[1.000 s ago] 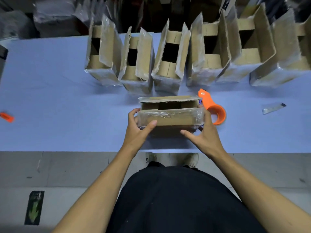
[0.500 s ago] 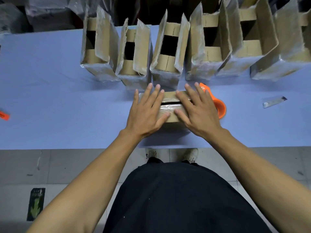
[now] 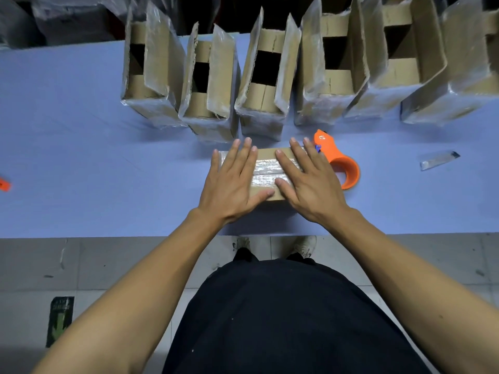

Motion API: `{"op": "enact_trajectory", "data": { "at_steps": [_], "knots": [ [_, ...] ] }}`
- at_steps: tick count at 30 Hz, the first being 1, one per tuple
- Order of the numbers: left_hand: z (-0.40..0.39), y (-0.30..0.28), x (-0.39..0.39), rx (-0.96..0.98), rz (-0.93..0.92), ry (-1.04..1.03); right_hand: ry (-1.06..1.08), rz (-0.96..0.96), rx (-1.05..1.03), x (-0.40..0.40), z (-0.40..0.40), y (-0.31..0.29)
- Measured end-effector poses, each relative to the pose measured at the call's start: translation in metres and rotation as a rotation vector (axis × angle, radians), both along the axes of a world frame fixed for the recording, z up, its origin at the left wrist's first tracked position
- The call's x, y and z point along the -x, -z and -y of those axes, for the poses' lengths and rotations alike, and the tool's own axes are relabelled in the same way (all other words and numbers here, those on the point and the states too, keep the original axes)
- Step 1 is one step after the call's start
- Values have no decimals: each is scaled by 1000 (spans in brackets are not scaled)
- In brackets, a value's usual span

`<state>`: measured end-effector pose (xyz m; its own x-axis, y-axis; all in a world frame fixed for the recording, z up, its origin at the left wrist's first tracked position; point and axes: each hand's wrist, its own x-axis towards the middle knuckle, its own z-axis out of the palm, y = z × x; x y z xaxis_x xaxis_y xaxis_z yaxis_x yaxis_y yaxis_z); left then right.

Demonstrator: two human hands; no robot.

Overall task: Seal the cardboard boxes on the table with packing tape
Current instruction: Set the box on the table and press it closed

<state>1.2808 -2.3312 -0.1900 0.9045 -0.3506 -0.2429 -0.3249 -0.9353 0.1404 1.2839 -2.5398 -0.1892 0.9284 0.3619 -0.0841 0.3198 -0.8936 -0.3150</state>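
Box (image 3: 266, 168) sits at the near middle of the blue table (image 3: 81, 147), flaps folded down, shiny tape across the seam. I've got my left hand (image 3: 232, 182) flat on its left half, fingers straight and spread, and my right hand (image 3: 307, 182) flat on the right half, same way. Orange tape dispenser (image 3: 339, 161) lies just beside the right hand. Behind, a row of open boxes (image 3: 264, 85) stands with flaps up. Far right, a small knife (image 3: 438, 160); at the left edge, an orange bit (image 3: 4, 184).
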Motion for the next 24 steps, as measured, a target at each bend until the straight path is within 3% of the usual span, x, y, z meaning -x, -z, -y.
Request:
{"op": "enact_trajectory", "data": {
  "at_steps": [15,17,19,21,22,24],
  "knots": [
    [12,3,-20,27,31,-35,-31,40,-46,-16,11,5],
    [11,2,-20,28,27,-33,-11,-5,-135,-17,11,5],
    [12,2,-21,14,18,-32,184,-62,-372,-18,12,6],
    [12,2,-19,3,6,-33,587,-69,-586,-17,17,7],
    [12,3,-20,-2,4,-34,762,-70,-589,-18,19,9],
    [10,3,-21,-5,-2,-38,865,-112,-467,-18,23,12]
  ]
}}
